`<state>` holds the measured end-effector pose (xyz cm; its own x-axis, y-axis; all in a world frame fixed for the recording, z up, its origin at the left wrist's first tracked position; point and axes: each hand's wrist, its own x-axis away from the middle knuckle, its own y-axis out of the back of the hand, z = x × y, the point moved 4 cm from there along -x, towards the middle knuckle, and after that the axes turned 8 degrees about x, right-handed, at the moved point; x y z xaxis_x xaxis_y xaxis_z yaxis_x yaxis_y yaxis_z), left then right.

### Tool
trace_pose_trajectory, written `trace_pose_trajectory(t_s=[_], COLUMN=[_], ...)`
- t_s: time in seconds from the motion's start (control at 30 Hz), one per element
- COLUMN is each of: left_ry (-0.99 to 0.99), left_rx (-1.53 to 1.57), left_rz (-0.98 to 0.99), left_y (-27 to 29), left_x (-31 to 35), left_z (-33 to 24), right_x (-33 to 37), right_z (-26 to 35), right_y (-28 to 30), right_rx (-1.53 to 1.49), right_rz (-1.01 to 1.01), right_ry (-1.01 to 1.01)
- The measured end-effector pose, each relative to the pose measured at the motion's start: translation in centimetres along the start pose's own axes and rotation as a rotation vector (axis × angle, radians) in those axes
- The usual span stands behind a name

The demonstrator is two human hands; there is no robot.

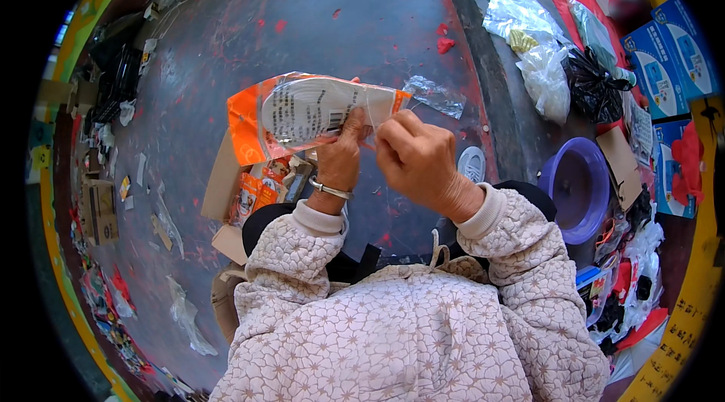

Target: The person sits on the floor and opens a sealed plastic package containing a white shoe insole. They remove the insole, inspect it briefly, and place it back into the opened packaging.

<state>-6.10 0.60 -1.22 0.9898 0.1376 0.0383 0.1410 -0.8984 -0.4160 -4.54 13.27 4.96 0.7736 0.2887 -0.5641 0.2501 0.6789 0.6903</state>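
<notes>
Pale patterned jacket [377, 334] filling the foreground, sleeves [291, 255] reaching up, and straight to the action: an orange-and-clear packet [243, 126] is up in both hands, held above the floor [302, 24]! Left hand [341, 157] grips it from below, thumb laid over the face; right hand [423, 157] has its fingers bunched in a tight pinch on the packet's right end, the very tips hidden. So how far along are we? Packet in hand and held firm, that much is done; a pale insole shape [298, 111] shows within it, so by the look of it nothing has come out. Whether that right end is sealed or open, can't tell! More orange packets [253, 194] sit in the open carton [219, 183] below, so those look left over for now, and a clear wrapper [436, 96] lies beyond the hands.

Now the print: rows of dark characters cover the pale shape, with a barcode [335, 120] beside the left thumb. Over on the right, blue boxes [653, 73] carry light lettering and a product picture, and dark characters run along the yellow band [668, 349], small and bent by the rim
</notes>
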Motion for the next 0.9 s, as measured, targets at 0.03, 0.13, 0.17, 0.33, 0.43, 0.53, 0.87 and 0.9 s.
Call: trace_pose_trajectory(t_s=[0.03,0.13,0.17,0.33,0.43,0.53,0.87,0.9], left_ry=[0.017,0.055,0.058,0.115,0.088,0.060,-0.410,-0.433], left_rx=[0.062,0.174,0.163,0.161,0.166,0.144,-0.638,-0.721], left_rz=[-0.011,-0.041,-0.048,-0.078,-0.086,-0.119,-0.039,-0.029], left_y=[0.1,0.7,0.9,1.1,1.2,2.2,2.7,2.5], left_x=[0.0,-0.1,-0.1,-0.1,-0.2,-0.5,-0.4,-0.3], left_z=[0.2,1.1,1.3,0.8,0.9,1.9,0.9,1.0], right_x=[0.0,0.0,0.1,0.2,0.8,1.4,-1.1,-1.2], right_z=[-0.2,-2.3,-2.6,-3.8,-4.5,-5.7,-9.2,-8.8], right_y=[0.1,-0.1,0.0,0.7,0.6,-0.1,2.3,2.0], right_rx=[-0.022,-0.254,-0.299,-0.401,-0.478,-0.634,-0.577,-0.476], right_rz=[0.035,-0.004,0.013,-0.001,-0.024,0.027,0.299,0.335], right_ry=[-0.033,-0.244,-0.311,-0.504,-0.609,-0.763,-0.777,-0.675])
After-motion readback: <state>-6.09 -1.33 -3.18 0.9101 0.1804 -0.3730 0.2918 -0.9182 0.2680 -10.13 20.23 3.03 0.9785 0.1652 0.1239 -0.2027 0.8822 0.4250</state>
